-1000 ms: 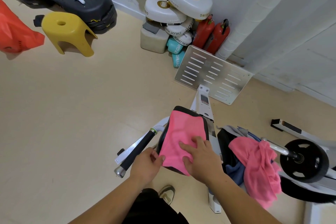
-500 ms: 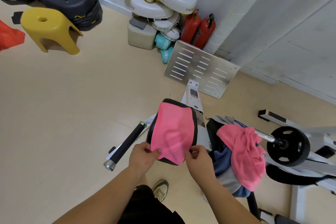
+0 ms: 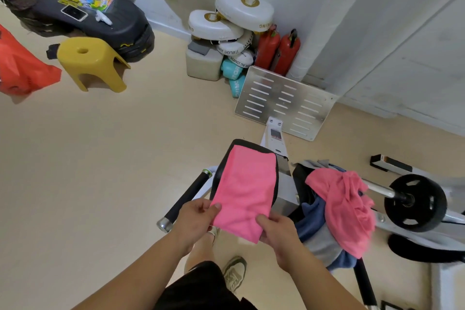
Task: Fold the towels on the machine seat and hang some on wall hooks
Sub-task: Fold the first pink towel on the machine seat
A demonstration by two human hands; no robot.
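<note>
Towel, pink, lies lengthwise on the black seat as a narrow strip. Its far end sits just short of the seat's far rim. Its near end runs past the near rim and into your hands.

Hand state. Your left hand pinches the near left corner, with the thumb on top of the cloth and the fingers curled beneath. Your right hand pinches the near right edge the same way. Both hands hold the towel and nothing else. The near end hangs clear of the seat between them, and the rest lies flat on the pad.

Step in hand. You appear to be mid-fold on this towel. The strip looks already narrowed, and the grip on both near corners suggests the next fold is end to end.

Next move. Carry the near end up and over toward the far end. Match corner to corner before you let go, because the soft cloth is likely to skew if one hand leads. Then press the fold flat on the seat.

Remaining work. A pile of unfolded towels, pink on top with blue and grey under it, lies on the machine just right of the seat, beside your right hand. Judge the task as early. The wall hooks are not in view, so you cannot plan the hanging step from here.

Note the black handle just left of your left hand, and keep the cloth off it.
</note>
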